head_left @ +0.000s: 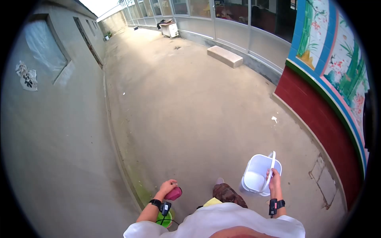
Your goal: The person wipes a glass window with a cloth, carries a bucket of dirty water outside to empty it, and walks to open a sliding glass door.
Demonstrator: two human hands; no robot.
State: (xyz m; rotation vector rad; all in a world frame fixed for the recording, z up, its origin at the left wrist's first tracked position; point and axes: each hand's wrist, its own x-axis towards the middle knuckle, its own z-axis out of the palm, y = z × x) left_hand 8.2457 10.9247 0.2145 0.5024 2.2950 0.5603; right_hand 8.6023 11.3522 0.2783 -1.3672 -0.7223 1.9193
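Note:
My right hand (pixel 274 179) is closed round the handle of a white bucket (pixel 256 173), which hangs at my right side with its open top showing and nothing visible inside. On the other side, my left hand (pixel 168 185) has its fingers curled over a dark pink object (pixel 173 193). Below my left wrist a green container (pixel 164 219) shows in part, behind the arm and a cable. Each wrist wears a black band with a small device.
A grey wall (pixel 71 119) runs along the left. Near the glazed front at right lies a pale stone block (pixel 225 56). A white cabinet (pixel 170 29) stands farther back. A red wall (pixel 317 107) with painted tiles borders the right.

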